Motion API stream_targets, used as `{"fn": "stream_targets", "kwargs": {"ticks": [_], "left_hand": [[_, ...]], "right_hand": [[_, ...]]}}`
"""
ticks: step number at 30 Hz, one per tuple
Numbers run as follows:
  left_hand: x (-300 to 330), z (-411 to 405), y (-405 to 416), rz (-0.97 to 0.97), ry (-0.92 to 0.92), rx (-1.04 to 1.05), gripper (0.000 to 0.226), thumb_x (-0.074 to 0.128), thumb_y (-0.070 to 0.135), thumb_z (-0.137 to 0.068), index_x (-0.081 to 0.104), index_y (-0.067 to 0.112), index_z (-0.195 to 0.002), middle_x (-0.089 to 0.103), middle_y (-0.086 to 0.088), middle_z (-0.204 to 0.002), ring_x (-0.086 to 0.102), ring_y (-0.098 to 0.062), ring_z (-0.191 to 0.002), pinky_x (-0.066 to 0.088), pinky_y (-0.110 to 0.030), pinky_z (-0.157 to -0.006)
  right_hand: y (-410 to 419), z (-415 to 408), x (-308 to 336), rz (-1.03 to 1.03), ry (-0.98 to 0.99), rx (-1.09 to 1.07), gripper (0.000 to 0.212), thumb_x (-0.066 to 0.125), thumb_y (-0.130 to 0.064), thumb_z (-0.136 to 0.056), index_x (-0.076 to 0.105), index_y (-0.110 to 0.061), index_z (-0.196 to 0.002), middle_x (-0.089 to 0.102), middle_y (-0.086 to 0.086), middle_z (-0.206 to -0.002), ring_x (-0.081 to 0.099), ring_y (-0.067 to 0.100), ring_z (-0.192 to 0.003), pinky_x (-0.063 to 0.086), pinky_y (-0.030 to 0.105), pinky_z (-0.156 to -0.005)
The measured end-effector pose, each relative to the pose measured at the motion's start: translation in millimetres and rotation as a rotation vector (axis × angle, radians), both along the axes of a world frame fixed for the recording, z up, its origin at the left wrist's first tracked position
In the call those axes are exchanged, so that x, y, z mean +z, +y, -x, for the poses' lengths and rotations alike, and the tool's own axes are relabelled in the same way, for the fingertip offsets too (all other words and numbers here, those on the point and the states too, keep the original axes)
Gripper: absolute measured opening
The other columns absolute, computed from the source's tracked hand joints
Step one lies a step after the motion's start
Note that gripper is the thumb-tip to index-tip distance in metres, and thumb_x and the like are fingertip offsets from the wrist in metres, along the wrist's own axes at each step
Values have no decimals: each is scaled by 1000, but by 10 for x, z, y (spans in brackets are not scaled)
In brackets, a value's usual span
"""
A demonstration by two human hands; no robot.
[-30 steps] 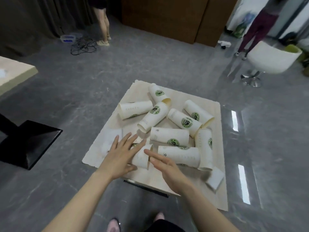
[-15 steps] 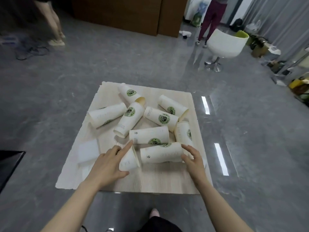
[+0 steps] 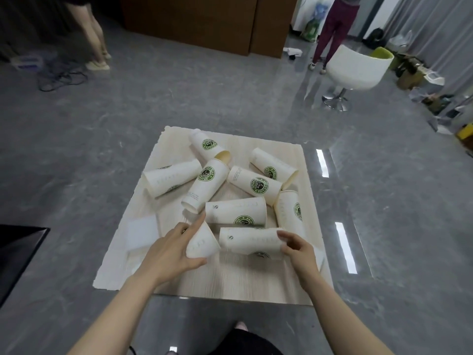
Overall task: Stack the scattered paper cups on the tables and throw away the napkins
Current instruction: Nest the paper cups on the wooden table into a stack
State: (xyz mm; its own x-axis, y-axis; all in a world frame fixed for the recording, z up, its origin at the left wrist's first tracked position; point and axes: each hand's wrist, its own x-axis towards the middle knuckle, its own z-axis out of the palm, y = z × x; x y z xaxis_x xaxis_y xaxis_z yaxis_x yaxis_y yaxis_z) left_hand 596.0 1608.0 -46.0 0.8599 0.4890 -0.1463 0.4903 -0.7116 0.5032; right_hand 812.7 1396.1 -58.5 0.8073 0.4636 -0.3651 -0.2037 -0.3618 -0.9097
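Here left hand point(image 3: 167, 254) gripping cup point(image 3: 202, 243), table point(image 3: 230, 283) near edge bare

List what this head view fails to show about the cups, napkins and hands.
- Left hand: covers part of the cup it grips.
- Right hand: hides the near cup's mouth and most of a napkin.
- Left napkin: blurred; its folds are unreadable.
- Small print on the cups: too small.

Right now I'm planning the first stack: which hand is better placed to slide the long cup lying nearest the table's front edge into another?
Right. The right hand is already at that cup's open end, fingers curled at its rim. The left hand is wrapped around a shorter cup beside it.
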Motion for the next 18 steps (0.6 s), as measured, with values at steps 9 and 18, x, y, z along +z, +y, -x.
{"fn": "stream_targets", "kwargs": {"ticks": [9, 18], "left_hand": [[61, 105, -13, 93, 2, 10, 99, 56, 67, -68, -23, 72, -127, 40, 15, -119, 50, -7, -101, 46, -23, -74], [147, 59, -62, 100, 22, -31, 102, 67, 57, -73, -12, 64, -137, 39, 16, -115, 49, -5, -96, 44, -22, -73]], "right_hand": [[19, 2, 221, -169, 71, -50, 37, 52, 9, -88, 70, -17, -107, 63, 1, -100, 50, 13, -84, 45, 16, -67], [37, -80, 475, -331, 97, -3, 33, 51, 6, -90, 70, -17, -105, 67, -1, -104, 59, 15, -92, 50, 23, -71]]}}
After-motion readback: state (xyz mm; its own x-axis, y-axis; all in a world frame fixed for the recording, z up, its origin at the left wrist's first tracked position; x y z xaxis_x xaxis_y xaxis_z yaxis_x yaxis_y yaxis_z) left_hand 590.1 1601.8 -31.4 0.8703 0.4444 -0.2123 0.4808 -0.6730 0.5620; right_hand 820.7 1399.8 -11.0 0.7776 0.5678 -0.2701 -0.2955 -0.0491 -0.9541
